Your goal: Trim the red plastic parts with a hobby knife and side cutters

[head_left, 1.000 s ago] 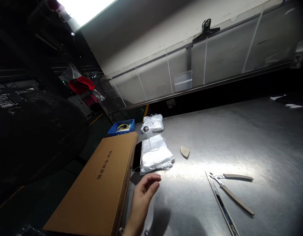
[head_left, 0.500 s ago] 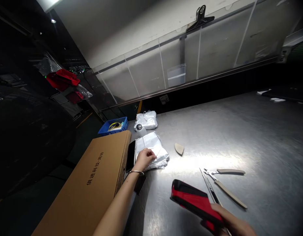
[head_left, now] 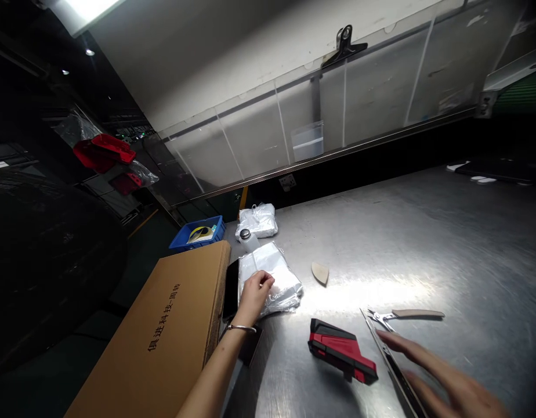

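Observation:
My left hand (head_left: 254,299) rests over a stack of clear plastic bags (head_left: 268,260), thumb and forefinger pinched on what looks like the top bag; its edge is hard to see. On the metal table lies a red and black device (head_left: 341,351), with nothing holding it. My right hand (head_left: 446,377) is just to its right, fingers apart and slightly blurred. Beneath and beside those fingers are long metal tweezers (head_left: 387,360); whether they touch is unclear. Nippers (head_left: 418,314) with beige handles lie behind the right hand, which hides one handle.
A large cardboard box (head_left: 163,313) stands at the left, beside a dark phone (head_left: 231,290). Farther back are a blue bin (head_left: 197,233), a pump bottle (head_left: 249,241) and another bag bundle (head_left: 258,220). A beige wedge-shaped piece (head_left: 320,273) lies mid-table.
My right hand has let go of the red and black device, leaving it on the table, and moved right to the tweezers. My left hand stays at the bags. The view has shifted slightly.

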A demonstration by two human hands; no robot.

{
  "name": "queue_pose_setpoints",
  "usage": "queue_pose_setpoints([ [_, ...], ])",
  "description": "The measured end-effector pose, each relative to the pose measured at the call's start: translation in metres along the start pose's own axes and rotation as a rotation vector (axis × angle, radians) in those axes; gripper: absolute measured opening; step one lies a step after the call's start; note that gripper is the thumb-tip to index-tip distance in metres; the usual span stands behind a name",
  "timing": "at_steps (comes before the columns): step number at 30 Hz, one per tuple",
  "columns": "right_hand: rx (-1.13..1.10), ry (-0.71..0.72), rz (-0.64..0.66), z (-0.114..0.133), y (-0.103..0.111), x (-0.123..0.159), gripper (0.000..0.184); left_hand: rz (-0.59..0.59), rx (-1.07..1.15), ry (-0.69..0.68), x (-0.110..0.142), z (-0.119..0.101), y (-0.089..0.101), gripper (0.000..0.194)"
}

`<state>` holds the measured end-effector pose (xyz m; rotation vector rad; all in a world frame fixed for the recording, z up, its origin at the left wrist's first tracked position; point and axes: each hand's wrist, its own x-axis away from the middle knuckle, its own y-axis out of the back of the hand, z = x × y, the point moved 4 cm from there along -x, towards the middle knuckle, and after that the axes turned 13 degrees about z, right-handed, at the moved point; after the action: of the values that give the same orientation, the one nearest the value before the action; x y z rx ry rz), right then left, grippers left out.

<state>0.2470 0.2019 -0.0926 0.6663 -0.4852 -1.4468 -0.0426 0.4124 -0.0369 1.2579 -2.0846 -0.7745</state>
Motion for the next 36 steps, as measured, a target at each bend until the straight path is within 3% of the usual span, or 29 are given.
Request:
queue_pose_setpoints([
  [3, 0.023, -0.004, -0.01, 0.006, 0.024, -0.018, 0.038, -0.007, -0.04, 0.01, 0.001, -0.002, -0.005, 0.016],
  [8, -0.088, 0.056, 0.053, 0.054, 0.038, -0.069, 0.034, 0.036, -0.036, 0.05, -0.01, 0.004, -0.003, 0.017],
  [11, -0.137, 0.07, 0.149, 0.077, 0.028, -0.108, 0.03, 0.086, 0.041, 0.057, -0.018, 0.009, 0.004, 0.02],
  [15, -0.1, 0.117, 0.242, 0.095, 0.0, -0.163, 0.021, 0.151, 0.147, 0.046, -0.024, 0.015, 0.011, 0.023],
  [20, 0.003, 0.16, 0.309, 0.109, -0.035, -0.213, 0.026, 0.161, 0.162, 0.022, -0.026, 0.016, 0.01, 0.022],
  [28, 0.083, 0.103, 0.224, 0.101, -0.041, -0.236, 0.02, -0.124, -0.109, -0.055, 0.008, -0.005, 0.003, 0.016],
  [36, 0.062, 0.074, 0.248, 0.092, -0.038, -0.228, 0.019, -0.04, -0.372, -0.131, 0.014, -0.015, -0.012, 0.012],
])
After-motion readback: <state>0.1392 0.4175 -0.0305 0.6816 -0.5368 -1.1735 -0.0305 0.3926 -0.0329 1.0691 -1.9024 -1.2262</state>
